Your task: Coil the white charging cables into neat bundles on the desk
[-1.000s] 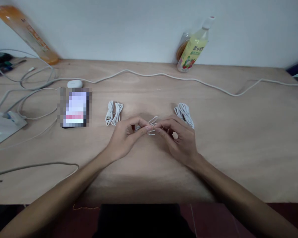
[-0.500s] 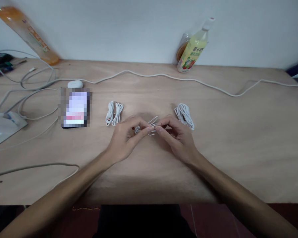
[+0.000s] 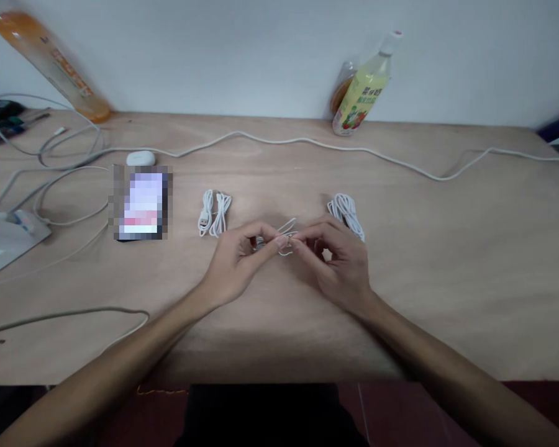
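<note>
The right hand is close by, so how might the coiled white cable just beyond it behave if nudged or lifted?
The coiled white cable looks thin and bends in tight loops, so it's probably light and floppy. Lying on the table, it would likely slide rather than roll if the right hand bumped it.

- Left hand (image 3: 228, 264) and right hand (image 3: 345, 264), mid-frame: bare, slender fingers (image 3: 266, 252).
- Forearms (image 3: 135, 338), lower left and right: bare, narrowing toward the hands.
- Black clothing (image 3: 270, 417), bottom centre: details too dark to tell.
</note>
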A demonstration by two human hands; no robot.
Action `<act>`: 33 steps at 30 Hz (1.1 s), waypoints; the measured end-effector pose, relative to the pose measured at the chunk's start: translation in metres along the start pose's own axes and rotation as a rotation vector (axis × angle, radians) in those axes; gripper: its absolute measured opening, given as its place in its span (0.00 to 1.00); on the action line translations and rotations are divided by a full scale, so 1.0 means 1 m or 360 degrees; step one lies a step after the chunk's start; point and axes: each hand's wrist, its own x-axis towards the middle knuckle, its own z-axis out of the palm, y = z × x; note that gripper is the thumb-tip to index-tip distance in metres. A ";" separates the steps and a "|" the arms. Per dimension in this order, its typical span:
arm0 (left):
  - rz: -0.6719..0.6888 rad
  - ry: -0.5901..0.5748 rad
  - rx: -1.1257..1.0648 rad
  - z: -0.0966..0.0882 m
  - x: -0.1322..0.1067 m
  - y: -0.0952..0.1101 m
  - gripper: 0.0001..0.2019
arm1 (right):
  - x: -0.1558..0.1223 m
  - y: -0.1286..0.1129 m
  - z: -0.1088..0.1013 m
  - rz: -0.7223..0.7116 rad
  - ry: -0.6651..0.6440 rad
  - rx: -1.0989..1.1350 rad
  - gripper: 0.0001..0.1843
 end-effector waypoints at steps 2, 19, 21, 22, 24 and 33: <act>-0.0016 0.0006 -0.0026 0.000 0.000 -0.001 0.09 | 0.000 0.000 0.001 -0.0009 0.0027 -0.0001 0.06; -0.0118 0.0133 -0.0266 -0.003 0.004 -0.002 0.11 | 0.007 -0.003 -0.004 0.0805 -0.0502 0.0839 0.23; -0.0145 0.0137 -0.0296 -0.003 0.004 -0.003 0.11 | 0.008 -0.005 -0.004 0.0804 -0.0477 0.0863 0.22; -0.0154 0.0135 -0.0307 -0.003 0.004 -0.003 0.11 | 0.008 -0.005 -0.004 0.0805 -0.0466 0.0857 0.21; -0.0166 0.0118 -0.0334 -0.003 0.003 -0.003 0.11 | 0.009 -0.006 -0.005 0.0796 -0.0456 0.0832 0.21; -0.0293 -0.0026 -0.0399 -0.003 0.001 0.001 0.08 | 0.008 0.001 -0.007 0.0646 -0.0376 0.0713 0.16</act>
